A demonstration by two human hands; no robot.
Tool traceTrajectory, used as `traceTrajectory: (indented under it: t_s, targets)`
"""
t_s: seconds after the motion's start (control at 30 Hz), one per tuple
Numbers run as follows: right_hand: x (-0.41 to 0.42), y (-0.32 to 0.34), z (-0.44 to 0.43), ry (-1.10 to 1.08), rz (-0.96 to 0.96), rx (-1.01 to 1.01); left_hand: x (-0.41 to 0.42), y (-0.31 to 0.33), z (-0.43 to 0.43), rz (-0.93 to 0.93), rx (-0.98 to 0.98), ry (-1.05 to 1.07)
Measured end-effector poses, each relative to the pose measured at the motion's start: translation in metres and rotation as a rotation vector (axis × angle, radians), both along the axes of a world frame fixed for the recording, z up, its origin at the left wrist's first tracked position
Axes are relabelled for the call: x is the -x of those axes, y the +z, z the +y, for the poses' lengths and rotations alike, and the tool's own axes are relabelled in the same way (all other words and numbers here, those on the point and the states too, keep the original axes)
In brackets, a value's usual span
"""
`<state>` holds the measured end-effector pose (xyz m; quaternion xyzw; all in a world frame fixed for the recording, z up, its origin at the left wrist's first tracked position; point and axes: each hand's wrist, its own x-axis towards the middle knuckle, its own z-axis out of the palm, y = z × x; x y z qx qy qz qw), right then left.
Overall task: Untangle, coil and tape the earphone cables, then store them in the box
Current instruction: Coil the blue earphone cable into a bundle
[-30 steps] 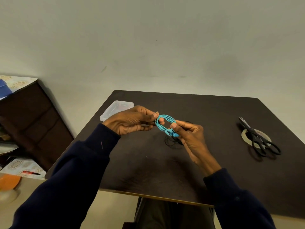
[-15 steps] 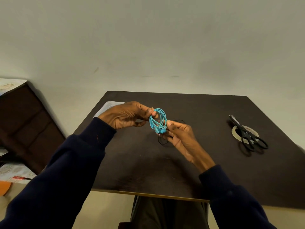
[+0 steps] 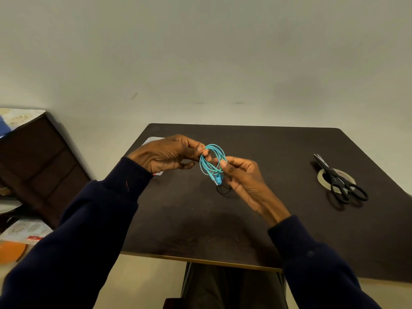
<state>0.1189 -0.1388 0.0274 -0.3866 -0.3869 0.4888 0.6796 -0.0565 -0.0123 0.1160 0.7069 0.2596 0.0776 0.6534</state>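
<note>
Head view: the coiling step looks nearly done. The left hand (image 3: 165, 153) pinches the top of the turquoise earphone coil (image 3: 213, 160) with its fingers, and the right hand (image 3: 243, 177) pinches its lower side, above the desk (image 3: 267, 148). Taping likely comes next, so one hand must let go to reach the tape roll (image 3: 320, 179) under the scissors (image 3: 334, 175). No writing is legible

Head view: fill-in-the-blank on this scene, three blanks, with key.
The scissors lie on a roll of ____.
The left hand and the right hand both pinch the coiled blue ____ cable.
The clear box is mostly hidden behind the ____ hand.
Missing: tape; earphone; left.
</note>
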Motion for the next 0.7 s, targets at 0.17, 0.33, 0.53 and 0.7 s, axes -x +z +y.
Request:
traceTrajectory:
  t_s: [0.17, 0.33, 0.53, 0.7]
  targets:
    - [0.000, 0.004, 0.000, 0.012, -0.102, -0.004, 0.005, -0.011, 0.005, -0.060, 0.002, 0.009]
    - [0.000, 0.010, 0.004, -0.094, -0.370, -0.020, 0.004, -0.012, -0.001, -0.078, -0.044, 0.003]
    - [-0.005, 0.014, 0.008, -0.200, -0.609, -0.117, 0.007, -0.008, -0.013, -0.087, -0.030, 0.039]
    - [-0.005, 0.020, 0.010, -0.210, -0.764, -0.097, 0.007, -0.001, -0.016, 0.048, -0.144, 0.105]
